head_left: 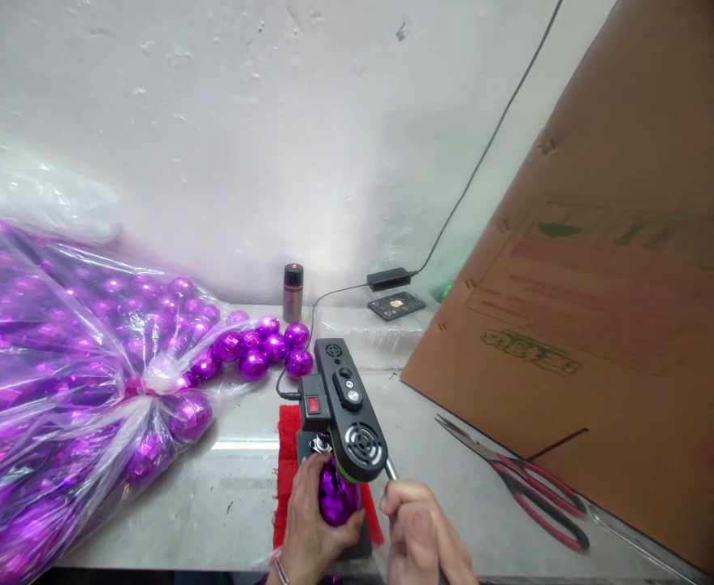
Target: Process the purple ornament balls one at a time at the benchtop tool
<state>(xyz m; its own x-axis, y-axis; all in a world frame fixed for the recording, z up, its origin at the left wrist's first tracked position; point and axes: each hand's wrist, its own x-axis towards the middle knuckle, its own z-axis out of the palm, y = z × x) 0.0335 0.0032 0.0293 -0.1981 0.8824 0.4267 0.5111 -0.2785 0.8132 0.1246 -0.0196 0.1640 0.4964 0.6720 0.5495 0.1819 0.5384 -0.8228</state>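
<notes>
My left hand is wrapped round a shiny purple ball, holding it just under the front end of a black machine with round vents and a red switch. To the right of the ball, the curled fingers of my right hand grip a thin metal rod beside the machine's front end. Beneath the machine and the ball lies a red mat, partly covered by a dark base.
Purple balls lie behind, beside a large tied plastic bag of more at left. A dark-capped bottle, phone and power adapter stand near the wall. Red-handled scissors lie right, by a cardboard box.
</notes>
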